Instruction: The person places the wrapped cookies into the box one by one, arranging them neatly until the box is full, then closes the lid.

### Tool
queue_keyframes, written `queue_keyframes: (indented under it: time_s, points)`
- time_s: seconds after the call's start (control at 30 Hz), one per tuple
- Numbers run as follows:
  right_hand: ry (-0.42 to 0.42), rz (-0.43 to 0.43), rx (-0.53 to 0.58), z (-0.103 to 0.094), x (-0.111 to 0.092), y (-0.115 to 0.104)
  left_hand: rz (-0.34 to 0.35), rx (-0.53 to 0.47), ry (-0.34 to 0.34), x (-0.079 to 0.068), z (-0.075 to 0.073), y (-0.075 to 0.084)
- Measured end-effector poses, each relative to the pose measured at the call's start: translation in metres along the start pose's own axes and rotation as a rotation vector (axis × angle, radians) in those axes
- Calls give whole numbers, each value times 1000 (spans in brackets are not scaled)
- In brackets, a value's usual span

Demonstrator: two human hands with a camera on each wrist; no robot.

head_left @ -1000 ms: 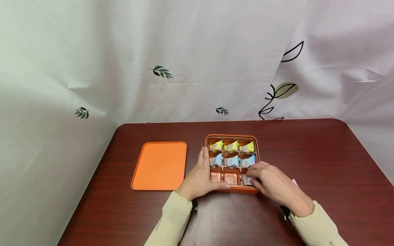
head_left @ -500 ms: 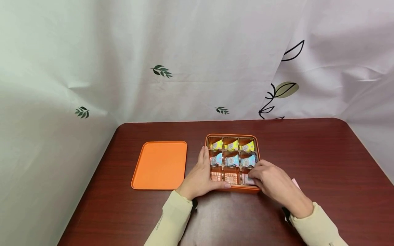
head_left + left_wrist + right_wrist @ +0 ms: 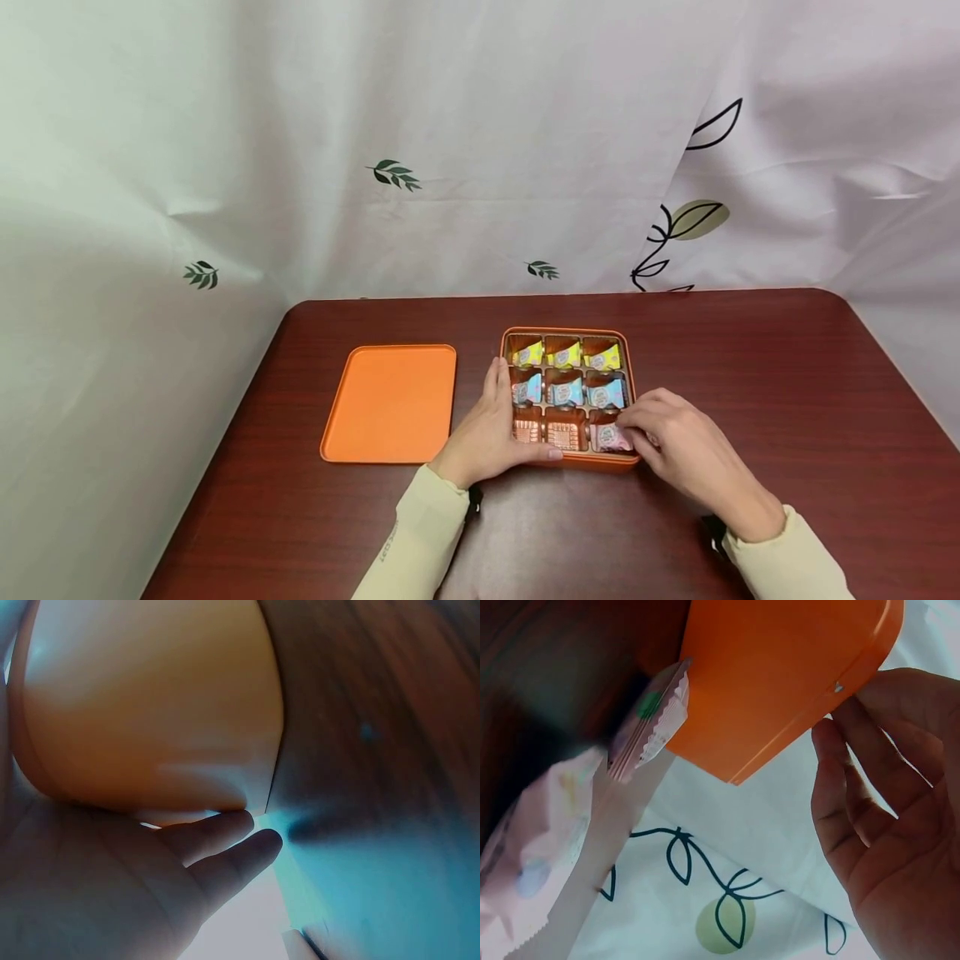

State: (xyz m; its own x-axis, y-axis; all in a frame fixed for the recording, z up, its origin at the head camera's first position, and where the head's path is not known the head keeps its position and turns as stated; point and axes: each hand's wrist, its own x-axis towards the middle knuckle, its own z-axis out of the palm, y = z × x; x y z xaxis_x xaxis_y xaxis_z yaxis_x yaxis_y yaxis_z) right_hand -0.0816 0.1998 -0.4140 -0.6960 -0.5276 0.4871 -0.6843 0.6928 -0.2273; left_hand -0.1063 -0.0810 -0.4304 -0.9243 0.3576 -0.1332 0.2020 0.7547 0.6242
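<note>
An orange box [image 3: 573, 462] holds a tray of nine-cell layout, its back row with yellow-wrapped candies [image 3: 564, 356], its middle row with blue-wrapped candies [image 3: 566, 392]. One pink-wrapped candy [image 3: 609, 437] lies in the front right cell; the other front cells are bare. My left hand [image 3: 480, 437] rests against the box's front left corner, fingers straight along the side, thumb along the front. At the front right corner, my right hand [image 3: 671, 442] has its fingertips over the rim, beside the pink candy. In the right wrist view its fingers bend loosely near the rim.
An orange lid [image 3: 390, 404] lies on the dark red table [image 3: 787, 400], left of the box. In the right wrist view, pink-wrapped candies [image 3: 544, 847] lie beside the box; the right hand hides them in the head view. A pale patterned curtain [image 3: 480, 150] hangs behind.
My right hand has drawn slightly right, away from the front right cell, uncovering more of the pink candy in it. The left hand, box and lid have stayed in place.
</note>
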Motion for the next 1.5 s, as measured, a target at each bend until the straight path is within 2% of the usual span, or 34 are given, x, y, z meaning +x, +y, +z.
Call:
queue_keyframes:
  time_s: [0.33, 0.57, 0.77, 0.97, 1.27, 1.5]
  points:
    - [31, 41, -18, -7, -4, 3, -8, -3, 1, 0, -1, 1]
    - [76, 38, -9, -11, -11, 10, -10, -7, 0, 0, -1, 1]
    - [44, 134, -49, -17, -25, 16, -14, -7, -5, 0, -1, 1]
    - [37, 195, -74, -26, -37, 22, -5, -5, -6, 0, 0, 0]
    - [4, 198, -88, -31, -49, 32, 5, -10, -2, 0, 0, -2]
    - [-55, 196, -110, -28, -64, 40, 2, -10, -10, -1, 0, -1]
